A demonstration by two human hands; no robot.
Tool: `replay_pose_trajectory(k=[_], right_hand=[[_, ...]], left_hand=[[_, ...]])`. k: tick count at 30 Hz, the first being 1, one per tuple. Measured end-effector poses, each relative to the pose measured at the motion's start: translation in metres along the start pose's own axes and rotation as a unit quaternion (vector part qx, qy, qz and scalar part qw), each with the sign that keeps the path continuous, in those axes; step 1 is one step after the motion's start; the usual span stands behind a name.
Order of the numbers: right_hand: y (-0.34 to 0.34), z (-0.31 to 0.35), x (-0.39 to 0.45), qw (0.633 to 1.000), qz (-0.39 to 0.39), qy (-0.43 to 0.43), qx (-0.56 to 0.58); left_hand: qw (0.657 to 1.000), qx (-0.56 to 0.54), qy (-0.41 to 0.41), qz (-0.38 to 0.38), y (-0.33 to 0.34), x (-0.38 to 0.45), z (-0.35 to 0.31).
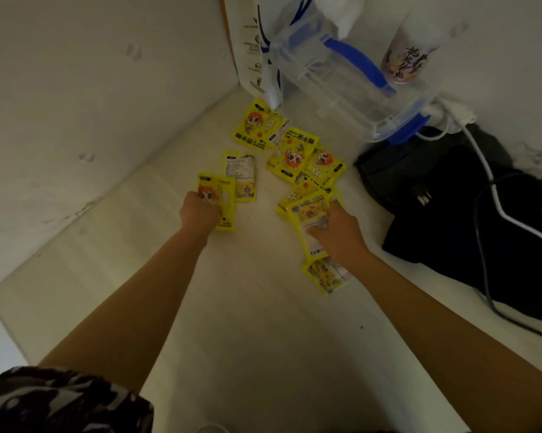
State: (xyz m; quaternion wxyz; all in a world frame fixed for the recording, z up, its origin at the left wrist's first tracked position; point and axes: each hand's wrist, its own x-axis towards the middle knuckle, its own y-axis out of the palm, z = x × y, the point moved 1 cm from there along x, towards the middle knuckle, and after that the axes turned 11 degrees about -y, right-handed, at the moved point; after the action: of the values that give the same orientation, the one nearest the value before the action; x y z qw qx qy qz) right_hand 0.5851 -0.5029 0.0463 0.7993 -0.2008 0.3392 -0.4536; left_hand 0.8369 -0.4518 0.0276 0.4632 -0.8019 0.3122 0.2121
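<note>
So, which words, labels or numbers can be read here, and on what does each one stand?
"暖手宝", with small "HAND WARMER" beside it, barely legible: far yellow packet.
The same print, upside down or blurred: other yellow packets.
Dark brush characters, too blurred to read: cup.
Small print and icons, too small to read: white package.
No numbers can be read.

Packets (290,157) yellow w/ orange-haired cartoon faces; box (341,89) clear w/ blue clips; bag (451,198) black; sleeve (60,401) black-grey camo.
</note>
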Motion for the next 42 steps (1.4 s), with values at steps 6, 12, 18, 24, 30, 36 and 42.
replay_pose_trajectory(k=[6, 12, 18, 24, 30, 36, 42], right_hand=[[-0.022, -0.022, -0.01, 0.999, -0.013, 0.007, -0.03], [-0.026, -0.044, -0.031, 0.999, 0.048, -0.012, -0.02], [-0.017, -0.048, -0.038, 0.965, 0.15, -0.125, -0.177], [-0.015, -0.044, -0.032, 0.93, 0.145, -0.183, -0.283], [-0.013, -0.044, -0.026, 0.93, 0.179, -0.147, -0.286], [-0.017, -0.042, -0.023, 0.927, 0.214, -0.103, -0.289], [-0.019, -0.037, -0.028, 0.911, 0.214, -0.107, -0.337]], left_hand=[[0.998, -0.046, 0.033, 0.04, 0.01, 0.011, -0.035], [0.998, -0.044, 0.012, 0.053, 0.031, 0.016, -0.053], [0.994, 0.1, 0.021, -0.025, 0.041, 0.013, -0.055], [0.987, 0.14, 0.041, -0.074, 0.047, 0.012, -0.056], [0.987, 0.153, 0.047, -0.031, 0.049, 0.012, -0.063], [0.991, 0.135, -0.007, 0.023, 0.046, 0.016, -0.059], [0.987, 0.155, 0.043, 0.026, 0.048, 0.011, -0.048]])
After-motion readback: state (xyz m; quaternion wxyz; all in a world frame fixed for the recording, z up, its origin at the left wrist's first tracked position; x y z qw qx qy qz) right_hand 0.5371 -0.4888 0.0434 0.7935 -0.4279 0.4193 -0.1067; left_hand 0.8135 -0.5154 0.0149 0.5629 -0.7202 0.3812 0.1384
